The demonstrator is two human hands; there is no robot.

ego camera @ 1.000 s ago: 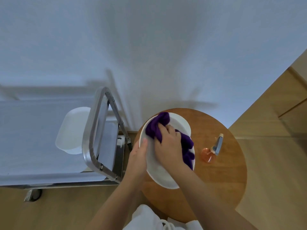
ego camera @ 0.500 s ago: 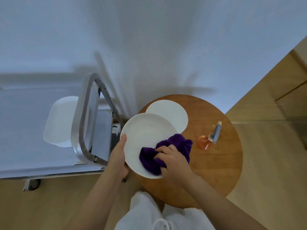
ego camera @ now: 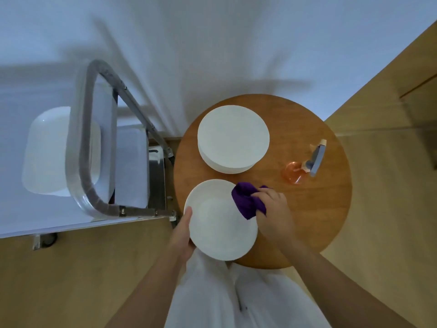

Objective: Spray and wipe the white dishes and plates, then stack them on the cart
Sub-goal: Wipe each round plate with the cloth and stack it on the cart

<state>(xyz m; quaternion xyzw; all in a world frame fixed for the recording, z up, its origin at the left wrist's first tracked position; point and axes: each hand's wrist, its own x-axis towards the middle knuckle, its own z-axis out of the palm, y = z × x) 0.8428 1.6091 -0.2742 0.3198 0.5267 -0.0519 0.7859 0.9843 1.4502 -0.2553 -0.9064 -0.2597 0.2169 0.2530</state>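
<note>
Seen from above, a person stands at a small round wooden counter point(ego camera: 331, 209) and wipes a white plate point(ego camera: 220, 223). The left hand point(ego camera: 183, 235) holds the plate at its left rim, thumb lying along the upper face and the fingers hidden underneath, so the plate sits partly over the near edge of the counter and partly over the person's lap. The right hand point(ego camera: 275, 214) is curled around a bunched purple cloth point(ego camera: 247, 202), which touches the plate at its upper right rim. Farther back on the counter lies a stack of white plates point(ego camera: 233, 143), apart from the one in hand; how many are in it cannot be told. To the right of the stack an orange spray bottle point(ego camera: 301, 169) with a grey trigger stands near the counter's edge. On the left is a metal cart point(ego camera: 85, 143) with a looped handle, and a white rectangular dish point(ego camera: 47, 150) already rests on its covered top. The step in hand appears to be the wiping itself. To do it well, the left grip should probably stay firm on the rim while the cloth sweeps across the whole face and around the edge, with the plate kept close to level over the counter so it cannot slip toward the floor before it goes to the cart.
</note>
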